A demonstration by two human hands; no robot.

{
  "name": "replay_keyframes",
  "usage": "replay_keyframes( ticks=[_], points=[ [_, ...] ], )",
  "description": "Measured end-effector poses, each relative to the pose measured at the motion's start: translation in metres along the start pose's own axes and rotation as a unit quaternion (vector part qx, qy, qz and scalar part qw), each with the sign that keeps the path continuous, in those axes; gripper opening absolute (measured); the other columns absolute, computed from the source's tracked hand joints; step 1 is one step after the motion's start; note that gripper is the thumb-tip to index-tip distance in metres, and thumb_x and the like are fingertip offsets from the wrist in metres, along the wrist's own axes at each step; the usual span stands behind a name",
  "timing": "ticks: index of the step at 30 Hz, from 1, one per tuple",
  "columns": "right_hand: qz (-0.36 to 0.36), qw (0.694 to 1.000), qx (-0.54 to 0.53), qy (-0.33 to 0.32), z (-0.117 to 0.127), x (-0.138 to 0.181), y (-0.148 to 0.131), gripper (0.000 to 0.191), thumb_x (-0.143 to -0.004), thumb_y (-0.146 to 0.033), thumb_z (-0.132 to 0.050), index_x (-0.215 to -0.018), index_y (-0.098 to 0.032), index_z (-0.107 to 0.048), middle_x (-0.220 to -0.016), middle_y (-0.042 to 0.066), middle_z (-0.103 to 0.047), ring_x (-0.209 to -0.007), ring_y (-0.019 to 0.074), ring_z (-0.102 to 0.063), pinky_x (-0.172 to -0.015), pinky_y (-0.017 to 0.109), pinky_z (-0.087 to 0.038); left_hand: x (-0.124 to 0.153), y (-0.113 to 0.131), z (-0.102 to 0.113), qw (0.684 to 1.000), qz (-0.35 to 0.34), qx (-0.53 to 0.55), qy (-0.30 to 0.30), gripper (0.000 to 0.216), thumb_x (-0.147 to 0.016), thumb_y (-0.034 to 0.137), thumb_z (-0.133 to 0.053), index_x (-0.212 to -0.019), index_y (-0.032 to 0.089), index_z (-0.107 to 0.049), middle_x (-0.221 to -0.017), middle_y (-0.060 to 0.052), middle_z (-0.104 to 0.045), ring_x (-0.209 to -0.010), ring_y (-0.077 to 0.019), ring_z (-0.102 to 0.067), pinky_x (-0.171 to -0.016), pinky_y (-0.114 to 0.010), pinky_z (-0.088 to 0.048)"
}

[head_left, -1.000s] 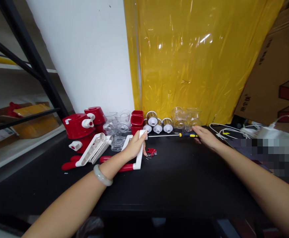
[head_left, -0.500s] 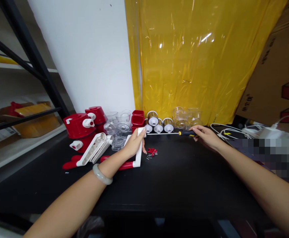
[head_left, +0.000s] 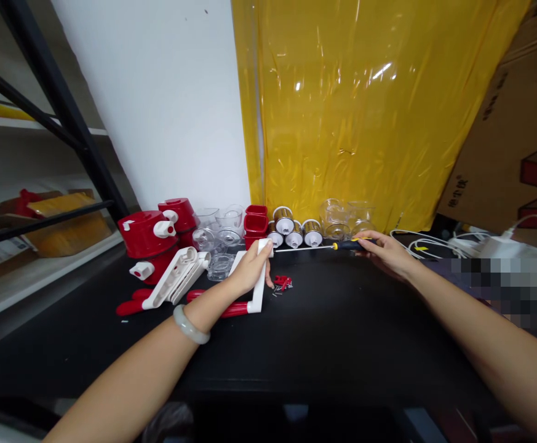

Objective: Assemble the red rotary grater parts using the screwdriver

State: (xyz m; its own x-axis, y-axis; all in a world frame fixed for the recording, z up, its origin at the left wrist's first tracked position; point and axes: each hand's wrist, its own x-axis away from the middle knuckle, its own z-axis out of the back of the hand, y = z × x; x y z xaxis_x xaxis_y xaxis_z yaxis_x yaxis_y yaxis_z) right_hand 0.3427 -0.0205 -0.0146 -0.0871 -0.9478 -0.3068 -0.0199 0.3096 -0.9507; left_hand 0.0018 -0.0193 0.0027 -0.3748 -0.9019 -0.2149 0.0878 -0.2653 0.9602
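My left hand point(head_left: 251, 269) is closed around a white crank handle point(head_left: 258, 296) with a red grip point(head_left: 234, 309). A screwdriver point(head_left: 346, 245) with a black-and-yellow grip lies in the fingers of my right hand point(head_left: 383, 251). Its long shaft runs level to the left, and its tip meets the upper end of the crank handle; the exact contact is too small to make out. Just right of my left hand, small red parts point(head_left: 283, 282) and several loose screws point(head_left: 277, 291) rest on the black table point(head_left: 342, 344).
Red housings point(head_left: 144, 235) and white crank handles point(head_left: 179, 275) stand at left. Behind are clear plastic cups point(head_left: 222, 224), red hoppers point(head_left: 256, 221), metal grater drums point(head_left: 283, 219) and more clear parts point(head_left: 347, 218). White cables point(head_left: 416, 249) lie at right beside a cardboard box point(head_left: 494, 147).
My right hand has turned the screwdriver's grip, so more yellow shows on top. The crank handle in my left hand has shifted slightly right and down.
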Motion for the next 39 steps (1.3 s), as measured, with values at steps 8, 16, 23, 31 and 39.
replay_keyframes(
  ticks=[8, 16, 23, 31, 39],
  points=[
    [-0.009, 0.999, -0.028, -0.023, -0.001, 0.005, -0.004, 0.037, -0.059, -0.046, -0.086, -0.084, -0.024, -0.070, -0.094, 0.003, -0.062, -0.077, 0.0140, -0.059, -0.070, 0.029, -0.053, 0.000, 0.000, -0.001, 1.000, 0.005, 0.003, -0.003, 0.044, -0.089, 0.066, -0.044, -0.089, 0.022, -0.037, -0.046, 0.010, -0.049, -0.036, -0.0156, -0.056, -0.038, -0.024, -0.046],
    [-0.078, 0.996, -0.022, -0.034, -0.009, 0.004, -0.002, 0.042, -0.075, -0.062, -0.067, -0.095, -0.026, -0.059, -0.072, 0.000, -0.062, -0.058, 0.0142, -0.060, -0.059, 0.030, -0.052, 0.002, -0.002, 0.000, 0.999, -0.008, -0.040, 0.012, 0.043, -0.089, 0.066, -0.045, -0.090, 0.023, -0.038, -0.047, 0.009, -0.053, -0.037, -0.0153, -0.057, -0.039, -0.023, -0.043],
    [-0.063, 0.988, 0.135, -0.030, -0.003, 0.002, 0.005, 0.053, -0.080, -0.074, -0.050, -0.085, -0.021, -0.053, -0.044, -0.006, -0.046, -0.035, 0.0099, -0.039, -0.038, 0.023, -0.029, 0.002, 0.001, 0.000, 0.998, -0.008, -0.053, 0.017, 0.044, -0.089, 0.066, -0.044, -0.089, 0.023, -0.037, -0.047, 0.009, -0.051, -0.038, -0.0159, -0.058, -0.040, -0.023, -0.042],
    [-0.002, 0.994, 0.095, -0.059, -0.001, -0.001, 0.009, 0.046, -0.078, -0.066, -0.061, -0.079, -0.021, -0.055, -0.051, -0.006, -0.048, -0.043, 0.0093, -0.043, -0.046, 0.025, -0.036, 0.000, -0.003, 0.002, 0.999, -0.001, -0.035, 0.012, 0.044, -0.089, 0.066, -0.046, -0.089, 0.023, -0.038, -0.048, 0.009, -0.052, -0.038, -0.0161, -0.058, -0.040, -0.024, -0.042],
    [-0.004, 0.998, 0.051, -0.032, 0.004, -0.004, 0.010, 0.040, -0.070, -0.059, -0.074, -0.086, -0.023, -0.067, -0.069, -0.001, -0.061, -0.057, 0.0121, -0.055, -0.054, 0.027, -0.047, -0.001, -0.002, 0.003, 1.000, 0.000, -0.015, 0.014, 0.046, -0.088, 0.068, -0.046, -0.089, 0.023, -0.038, -0.047, 0.009, -0.051, -0.037, -0.0160, -0.057, -0.040, -0.024, -0.044]
  ],
)
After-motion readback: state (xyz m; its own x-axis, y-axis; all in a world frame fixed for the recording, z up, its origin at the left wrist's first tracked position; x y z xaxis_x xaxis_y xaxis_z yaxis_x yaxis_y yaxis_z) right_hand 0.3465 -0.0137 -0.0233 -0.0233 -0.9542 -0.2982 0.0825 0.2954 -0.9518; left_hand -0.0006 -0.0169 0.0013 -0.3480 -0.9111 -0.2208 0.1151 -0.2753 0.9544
